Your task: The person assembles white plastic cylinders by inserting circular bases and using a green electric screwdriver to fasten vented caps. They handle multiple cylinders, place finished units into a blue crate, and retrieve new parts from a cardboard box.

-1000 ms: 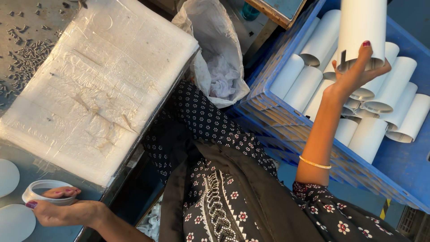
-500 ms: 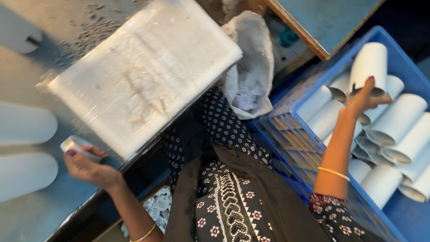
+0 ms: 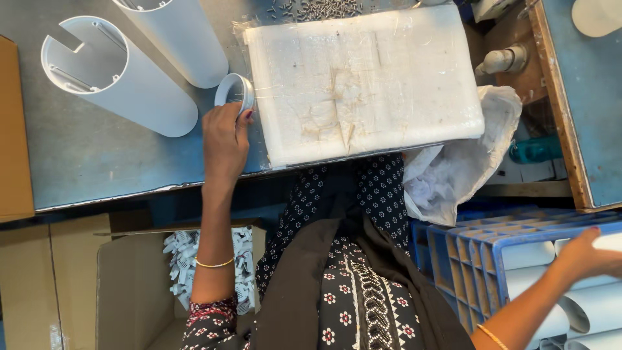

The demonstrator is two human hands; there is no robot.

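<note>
- The person's left hand (image 3: 225,139) rests on the grey table (image 3: 97,162), fingers curled and clamped on a small white ring (image 3: 234,93) held upright at the table's surface.
- The ring sits just beside the left edge of a flat white pad wrapped in clear plastic (image 3: 363,81), which lies across the table in front of the person.
- To the left of the hand two large white tubes (image 3: 123,81) lie on the table side by side; the nearer one shows its open end with a notch cut into the rim.
- The right hand (image 3: 586,253) reaches out low at the right, over a blue plastic crate (image 3: 479,256), and is closed on a white tube (image 3: 609,241) at the edge of view; more white tubes lie in the crate beneath it.
- A crumpled white plastic bag (image 3: 460,168) hangs between the table and the crate.
- Under the left arm stands an open cardboard box (image 3: 129,285) holding a heap of small white plastic pieces (image 3: 184,256).
- A scatter of small screws (image 3: 317,9) lies at the far edge of the table, beyond the pad.
</note>
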